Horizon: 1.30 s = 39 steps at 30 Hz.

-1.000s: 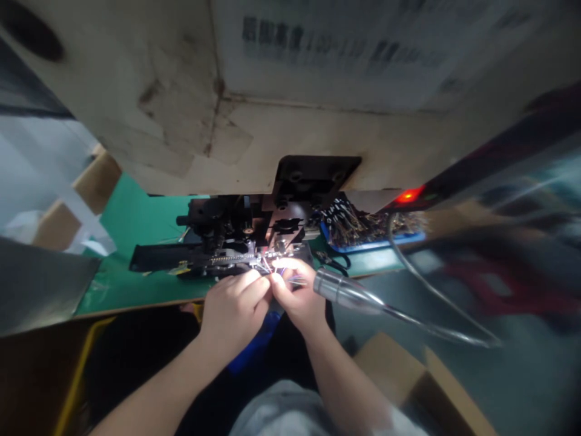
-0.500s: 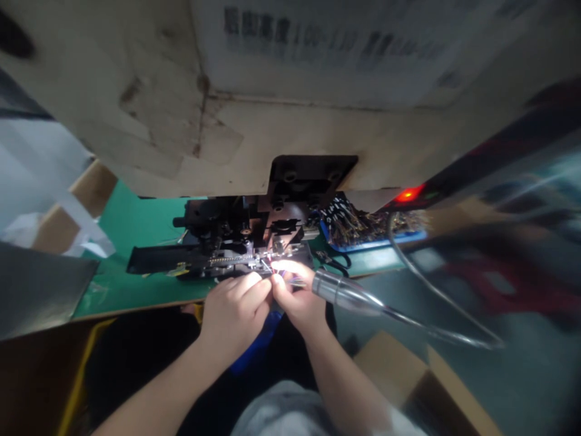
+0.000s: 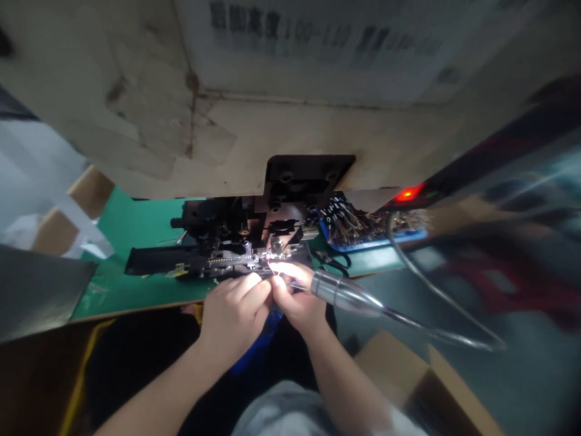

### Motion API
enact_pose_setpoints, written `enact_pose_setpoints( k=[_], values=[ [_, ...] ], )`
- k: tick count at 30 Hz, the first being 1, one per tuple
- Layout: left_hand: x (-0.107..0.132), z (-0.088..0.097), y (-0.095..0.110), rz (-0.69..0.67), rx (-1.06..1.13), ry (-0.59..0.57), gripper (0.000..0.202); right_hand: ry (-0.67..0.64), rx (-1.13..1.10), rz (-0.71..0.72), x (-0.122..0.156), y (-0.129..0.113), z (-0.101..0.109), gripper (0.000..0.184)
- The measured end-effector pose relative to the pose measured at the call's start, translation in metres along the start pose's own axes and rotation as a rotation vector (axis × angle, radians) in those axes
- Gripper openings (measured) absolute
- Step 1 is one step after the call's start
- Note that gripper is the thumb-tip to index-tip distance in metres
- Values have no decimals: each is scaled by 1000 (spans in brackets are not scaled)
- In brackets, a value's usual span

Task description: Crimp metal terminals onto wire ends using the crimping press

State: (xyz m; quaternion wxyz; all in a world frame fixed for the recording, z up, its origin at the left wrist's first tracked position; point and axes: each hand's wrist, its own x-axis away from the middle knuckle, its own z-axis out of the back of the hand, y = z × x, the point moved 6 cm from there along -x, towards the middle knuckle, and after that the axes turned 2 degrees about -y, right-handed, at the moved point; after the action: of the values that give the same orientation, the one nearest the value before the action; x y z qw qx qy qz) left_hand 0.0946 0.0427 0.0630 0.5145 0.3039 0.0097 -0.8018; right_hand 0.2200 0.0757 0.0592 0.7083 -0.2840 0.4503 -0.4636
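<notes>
Both my hands meet just in front of a black-and-metal crimping machine (image 3: 245, 233), under a bright spot of light. My left hand (image 3: 236, 307) is closed, its thumb and forefinger pinched on thin wires at the point where the two hands touch. My right hand (image 3: 296, 303) pinches the same thin wires (image 3: 298, 286) between thumb and forefinger. Its forefinger reaches towards the small lit tooling. The wire tips are too small and glaring to make out. A strip of tiny metal terminals (image 3: 229, 260) runs in from the left to the tooling.
The large pale machine housing (image 3: 236, 139) overhangs the work. A metal gooseneck lamp (image 3: 347, 293) comes close beside my right hand. Black-handled pliers (image 3: 333, 261) and a blue tray (image 3: 381, 243) of wires lie right on the green table (image 3: 140, 221). A cardboard box (image 3: 390, 366) stands below right.
My right fingertips have shifted slightly at the lit tooling, and the wire ends that stood out between my hands show less. My left hand has hardly moved. The view has shifted a little.
</notes>
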Motion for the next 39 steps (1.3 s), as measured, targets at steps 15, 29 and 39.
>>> enact_pose_setpoints(
  k=[15,29,39],
  values=[
    [0,-1,-2,5,-22,19,18,154,119,86,3,7,2,16],
    [0,-2,-4,23,-15,10,21,128,-96,-118,6,14,-5,10],
    [2,-2,-3,-40,34,-26,21,-76,-200,-161,1,15,-8,13]
  ],
)
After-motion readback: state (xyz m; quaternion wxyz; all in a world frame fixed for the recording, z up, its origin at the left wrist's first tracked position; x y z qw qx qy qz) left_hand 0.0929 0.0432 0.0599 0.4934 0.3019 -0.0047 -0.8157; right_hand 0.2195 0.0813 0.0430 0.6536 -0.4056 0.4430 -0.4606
